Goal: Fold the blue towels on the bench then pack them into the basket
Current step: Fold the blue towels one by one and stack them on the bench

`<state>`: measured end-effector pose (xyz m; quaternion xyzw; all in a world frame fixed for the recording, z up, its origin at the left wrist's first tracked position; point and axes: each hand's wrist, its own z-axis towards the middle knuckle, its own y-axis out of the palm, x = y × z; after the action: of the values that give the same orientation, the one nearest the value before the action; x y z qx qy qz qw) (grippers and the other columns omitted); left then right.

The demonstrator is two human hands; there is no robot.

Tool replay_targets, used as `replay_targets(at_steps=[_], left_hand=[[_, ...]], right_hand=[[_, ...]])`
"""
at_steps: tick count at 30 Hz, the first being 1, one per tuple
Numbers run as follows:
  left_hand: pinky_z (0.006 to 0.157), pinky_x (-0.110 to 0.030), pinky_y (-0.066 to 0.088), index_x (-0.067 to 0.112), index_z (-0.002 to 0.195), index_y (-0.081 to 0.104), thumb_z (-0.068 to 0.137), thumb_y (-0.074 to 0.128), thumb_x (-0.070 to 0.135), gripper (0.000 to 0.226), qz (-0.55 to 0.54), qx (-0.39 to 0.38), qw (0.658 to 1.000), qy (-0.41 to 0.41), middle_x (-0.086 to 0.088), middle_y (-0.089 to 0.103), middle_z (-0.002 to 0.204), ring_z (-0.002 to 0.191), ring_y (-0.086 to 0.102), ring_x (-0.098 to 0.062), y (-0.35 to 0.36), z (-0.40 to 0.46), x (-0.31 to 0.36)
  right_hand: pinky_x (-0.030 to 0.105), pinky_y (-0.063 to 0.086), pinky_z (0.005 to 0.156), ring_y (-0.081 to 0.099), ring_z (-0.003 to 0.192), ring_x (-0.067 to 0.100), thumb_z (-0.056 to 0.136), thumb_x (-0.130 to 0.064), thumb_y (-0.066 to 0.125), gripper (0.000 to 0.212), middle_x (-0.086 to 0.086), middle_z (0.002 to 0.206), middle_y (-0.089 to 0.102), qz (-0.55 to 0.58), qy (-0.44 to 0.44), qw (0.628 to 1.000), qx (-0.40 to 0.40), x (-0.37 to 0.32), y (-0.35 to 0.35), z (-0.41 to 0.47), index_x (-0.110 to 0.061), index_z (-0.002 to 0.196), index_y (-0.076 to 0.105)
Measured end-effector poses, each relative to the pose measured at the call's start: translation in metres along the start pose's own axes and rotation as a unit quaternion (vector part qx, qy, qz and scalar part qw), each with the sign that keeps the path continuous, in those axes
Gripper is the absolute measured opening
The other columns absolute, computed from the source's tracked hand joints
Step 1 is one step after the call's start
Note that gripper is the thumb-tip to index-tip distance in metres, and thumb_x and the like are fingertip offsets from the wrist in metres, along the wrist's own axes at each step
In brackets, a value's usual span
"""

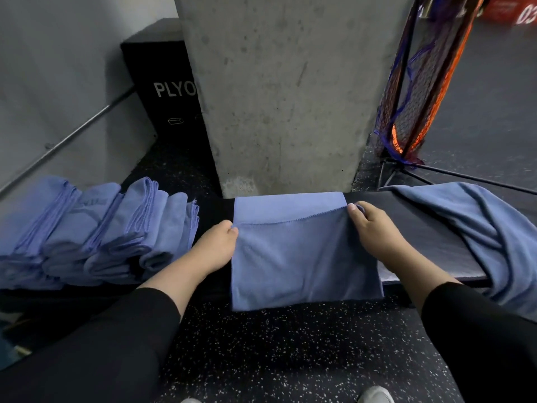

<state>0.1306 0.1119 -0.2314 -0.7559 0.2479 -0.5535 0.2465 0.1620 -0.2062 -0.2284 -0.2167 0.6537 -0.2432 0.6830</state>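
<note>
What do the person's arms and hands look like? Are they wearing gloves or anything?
No gloves. Both the left hand and the right hand are bare, with no rings or watch showing. Each arm wears a long black sleeve, the left sleeve and the right sleeve, pulled partway up so the wrists and lower forearms are uncovered. The sleeves are plain, with no markings.

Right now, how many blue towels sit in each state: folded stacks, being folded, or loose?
Stacks of folded blue towels: 4
Half-folded blue towel held by both hands: 1
Loose crumpled blue towel: 1
Total: 6
</note>
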Motion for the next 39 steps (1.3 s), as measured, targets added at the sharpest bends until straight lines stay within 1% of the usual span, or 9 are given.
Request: replay_targets(at_steps=[4, 8, 12, 15, 21, 30, 33, 36, 39], left_hand=[[0.068, -0.038, 0.047, 0.016, 0.089, 0.047, 0.107, 0.032, 0.029, 0.026, 0.049, 0.113, 0.992, -0.013, -0.008, 0.058, 0.090, 0.082, 0.058, -0.030, 0.007, 0.026, 0.003], [0.059, -0.034, 0.033, 0.016, 0.096, 0.052, 0.108, 0.036, 0.030, 0.024, 0.012, 0.207, 0.978, 0.013, -0.003, 0.058, 0.081, 0.074, 0.054, -0.023, 0.014, 0.040, 0.012], [0.069, -0.038, 0.041, 0.011, 0.095, 0.053, 0.107, 0.038, 0.027, 0.026, 0.100, 0.145, 0.983, 0.048, -0.011, 0.063, 0.092, 0.088, 0.059, -0.033, 0.027, 0.052, 0.008], [0.068, -0.039, 0.035, 0.014, 0.085, 0.042, 0.107, 0.037, 0.025, 0.025, 0.180, 0.126, 0.972, 0.082, -0.016, 0.062, 0.094, 0.092, 0.058, -0.039, 0.031, 0.052, 0.001], [0.071, -0.039, 0.034, 0.021, 0.072, 0.028, 0.107, 0.034, 0.027, 0.036, 0.214, 0.074, 0.971, 0.075, -0.011, 0.056, 0.089, 0.092, 0.057, -0.038, 0.019, 0.025, 0.005], [0.071, -0.038, 0.029, 0.018, 0.080, 0.037, 0.107, 0.030, 0.029, 0.029, 0.285, -0.004, 0.953, 0.100, -0.007, 0.056, 0.086, 0.086, 0.055, -0.034, 0.023, -0.043, 0.005], [0.069, -0.043, 0.033, 0.014, 0.078, 0.040, 0.104, 0.036, 0.027, 0.030, 0.219, -0.004, 0.968, 0.121, -0.007, 0.055, 0.078, 0.079, 0.054, -0.030, 0.015, -0.052, 0.006], [0.067, -0.040, 0.036, 0.006, 0.072, 0.039, 0.096, 0.048, 0.029, 0.034, 0.026, 0.008, 0.989, 0.146, -0.008, 0.047, 0.067, 0.067, 0.043, -0.017, 0.001, -0.053, 0.012], [0.067, -0.034, 0.031, 0.008, 0.072, 0.050, 0.089, 0.050, 0.032, 0.030, -0.184, 0.022, 0.972, 0.142, 0.000, 0.045, 0.070, 0.070, 0.040, -0.009, -0.008, -0.053, 0.027]], right_hand=[[0.034, 0.037, 0.066, 0.050, 0.071, 0.020, 0.107, -0.034, 0.041, 0.037, 0.008, 0.078, 0.060, -0.030, 0.000, 0.999, -0.021, 0.006, 0.023, 0.017, -0.004, 0.087, 0.052], [0.040, 0.029, 0.062, 0.048, 0.071, 0.027, 0.107, -0.031, 0.041, 0.036, 0.010, 0.073, 0.054, -0.077, 0.010, 0.997, -0.023, 0.013, 0.034, 0.028, -0.005, 0.084, 0.045], [0.039, 0.033, 0.063, 0.051, 0.073, 0.030, 0.107, -0.033, 0.040, 0.034, 0.005, 0.071, 0.054, -0.112, 0.003, 0.993, -0.026, 0.014, 0.038, 0.031, -0.010, 0.081, 0.044], [0.041, 0.037, 0.067, 0.052, 0.076, 0.033, 0.107, -0.034, 0.039, 0.036, 0.009, 0.074, 0.056, -0.130, 0.004, 0.991, -0.033, 0.013, 0.038, 0.028, -0.008, 0.083, 0.044], [0.041, 0.039, 0.069, 0.053, 0.080, 0.035, 0.107, -0.033, 0.038, 0.036, 0.012, 0.078, 0.058, -0.171, 0.007, 0.984, -0.059, 0.010, 0.025, 0.010, -0.006, 0.085, 0.045], [0.038, 0.032, 0.064, 0.048, 0.071, 0.024, 0.106, -0.034, 0.040, 0.038, 0.007, 0.073, 0.054, -0.204, 0.022, 0.969, -0.136, 0.012, -0.006, -0.041, -0.011, 0.076, 0.041], [0.037, 0.035, 0.066, 0.045, 0.068, 0.018, 0.106, -0.034, 0.043, 0.038, 0.004, 0.071, 0.052, -0.174, 0.011, 0.973, -0.150, 0.010, -0.019, -0.054, -0.011, 0.076, 0.042], [0.034, 0.034, 0.063, 0.039, 0.062, 0.008, 0.105, -0.034, 0.048, 0.039, -0.012, 0.061, 0.043, -0.052, 0.008, 0.992, -0.113, 0.004, -0.033, -0.061, -0.014, 0.072, 0.046], [0.033, 0.037, 0.066, 0.047, 0.069, 0.009, 0.104, -0.036, 0.051, 0.036, -0.007, 0.069, 0.053, 0.117, 0.033, 0.991, -0.057, -0.005, -0.039, -0.056, -0.013, 0.077, 0.056]])
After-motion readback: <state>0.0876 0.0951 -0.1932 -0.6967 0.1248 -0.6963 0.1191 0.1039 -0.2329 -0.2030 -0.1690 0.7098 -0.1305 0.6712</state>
